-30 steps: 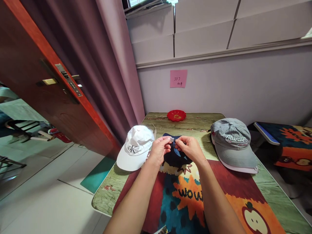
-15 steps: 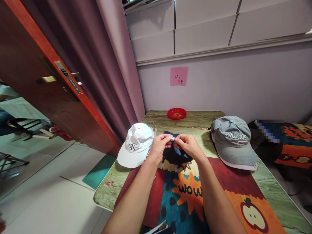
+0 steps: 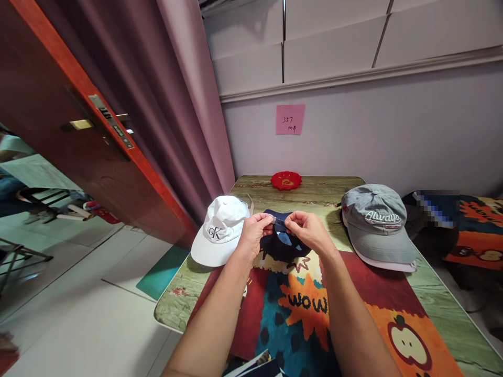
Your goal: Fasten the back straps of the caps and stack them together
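Observation:
In the head view a dark navy cap (image 3: 283,250) lies upside-down or tilted on the table, its inside partly showing; which way up is hard to tell. A thin, pale strap (image 3: 280,221) spans the gap above the cap's opening. My left hand (image 3: 257,230) is closed in a pinch on the strap's left end. At its right end, my right hand (image 3: 308,230) pinches with thumb and forefinger. The fingers hide both ends of the strap. Just left of my left hand rests a white cap (image 3: 222,225) with a "CK" mark on its front.
A grey cap (image 3: 375,222) with "Always" lettering stands at the table's right. Behind the hands is a red scalloped dish (image 3: 286,180). A colourful mat (image 3: 291,335) covers the front of the wooden-topped table (image 3: 173,311). The door (image 3: 98,173) stands at left beside a curtain.
My hands have drawn slightly apart, the right one moving rightward, and more of the pale strap shows between the fingers. The view has shifted a little.

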### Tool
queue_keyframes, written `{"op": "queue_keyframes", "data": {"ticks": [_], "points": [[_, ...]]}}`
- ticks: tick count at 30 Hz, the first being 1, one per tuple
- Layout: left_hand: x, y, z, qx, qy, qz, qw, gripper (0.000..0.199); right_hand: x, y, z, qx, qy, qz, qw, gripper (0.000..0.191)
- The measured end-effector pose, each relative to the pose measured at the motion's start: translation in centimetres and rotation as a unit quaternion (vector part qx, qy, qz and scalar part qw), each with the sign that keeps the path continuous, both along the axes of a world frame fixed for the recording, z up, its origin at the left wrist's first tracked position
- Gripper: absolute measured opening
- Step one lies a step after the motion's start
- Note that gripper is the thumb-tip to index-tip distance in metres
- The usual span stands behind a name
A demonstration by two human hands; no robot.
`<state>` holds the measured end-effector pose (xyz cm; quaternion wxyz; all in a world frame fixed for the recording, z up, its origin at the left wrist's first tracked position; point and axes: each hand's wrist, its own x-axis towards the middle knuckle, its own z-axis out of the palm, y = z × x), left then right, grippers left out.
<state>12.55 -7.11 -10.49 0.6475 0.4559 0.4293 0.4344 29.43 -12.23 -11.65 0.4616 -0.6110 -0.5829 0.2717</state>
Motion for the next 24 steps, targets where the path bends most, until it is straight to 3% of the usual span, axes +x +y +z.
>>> {"op": "queue_keyframes", "data": {"ticks": [10,15,19,24], "points": [[0.3,-0.5,-0.1,-0.125,-0.062,-0.057,0.989,0.024,0.1,0.6,-0.9,0.001,0.028,0.026,0.999,0.023],[0.4,-0.2,0.0,-0.124,-0.070,-0.023,0.989,0.015,0.2,0.6,-1.0,-0.003,0.056,0.039,0.998,0.026],[-0.1,0.4,0.2,-0.115,-0.069,0.005,0.991,0.009,1.3,0.4,-1.2,-0.051,0.090,0.113,0.988,0.026],[-0.1,0.5,-0.1,-0.113,-0.079,-0.012,0.990,0.009,1.8,0.5,-1.5,-0.054,0.123,0.142,0.981,0.028]]}}
